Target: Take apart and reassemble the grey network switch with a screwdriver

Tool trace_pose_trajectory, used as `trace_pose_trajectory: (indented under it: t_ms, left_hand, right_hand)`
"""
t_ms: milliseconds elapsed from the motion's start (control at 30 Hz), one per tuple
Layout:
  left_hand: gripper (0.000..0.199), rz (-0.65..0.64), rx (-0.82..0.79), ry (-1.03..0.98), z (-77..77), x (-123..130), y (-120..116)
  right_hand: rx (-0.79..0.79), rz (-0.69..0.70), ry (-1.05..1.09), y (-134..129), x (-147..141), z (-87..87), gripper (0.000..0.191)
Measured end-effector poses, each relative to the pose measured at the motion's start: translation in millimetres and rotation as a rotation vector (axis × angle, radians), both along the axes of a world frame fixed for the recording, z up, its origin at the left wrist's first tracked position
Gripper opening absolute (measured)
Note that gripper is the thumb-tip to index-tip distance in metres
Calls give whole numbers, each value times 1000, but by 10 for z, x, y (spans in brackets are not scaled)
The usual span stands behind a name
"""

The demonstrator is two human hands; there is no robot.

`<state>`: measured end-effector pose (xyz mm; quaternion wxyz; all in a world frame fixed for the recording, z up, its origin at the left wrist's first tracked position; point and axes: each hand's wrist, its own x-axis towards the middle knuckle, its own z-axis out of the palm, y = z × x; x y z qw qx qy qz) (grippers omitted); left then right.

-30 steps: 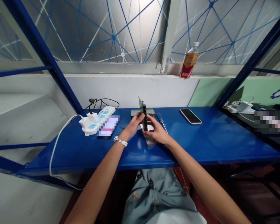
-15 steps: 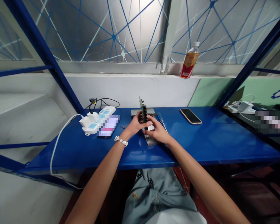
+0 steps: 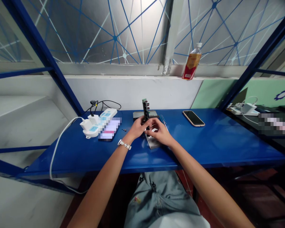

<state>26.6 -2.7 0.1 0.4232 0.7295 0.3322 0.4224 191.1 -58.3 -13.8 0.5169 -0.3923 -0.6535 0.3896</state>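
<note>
Over the blue table (image 3: 216, 142), your left hand (image 3: 136, 129) closes around the circuit board (image 3: 146, 109), your right (image 3: 161, 131) half-curled at its lower end; it stands on edge, long axis pointing up towards the wall (image 3: 133, 91); the writing on the bottle (image 3: 192, 66) is illegible

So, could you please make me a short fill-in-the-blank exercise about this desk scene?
Of the left hand and right hand, the ____ has a bracelet at its wrist.
The number of these hands on the circuit board is ____.
The colour of the tabletop is ____.
Missing words: left; two; blue.
</note>
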Motion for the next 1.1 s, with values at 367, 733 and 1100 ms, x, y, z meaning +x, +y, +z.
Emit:
trace_pose_trajectory:
  t_ms: [367, 733, 1100]
  left_hand:
    - [42, 214, 132, 63, -66, 25, 0]
    - [50, 126, -157, -292, -111, 83, 71]
    - [55, 336, 92, 159, -60, -8, -15]
  right_hand:
    - [75, -206, -218, -2, -14, -20, 51]
    - [8, -446, 81, 144, 147, -40, 32]
    - [76, -258, 223, -34, 17, 88, 30]
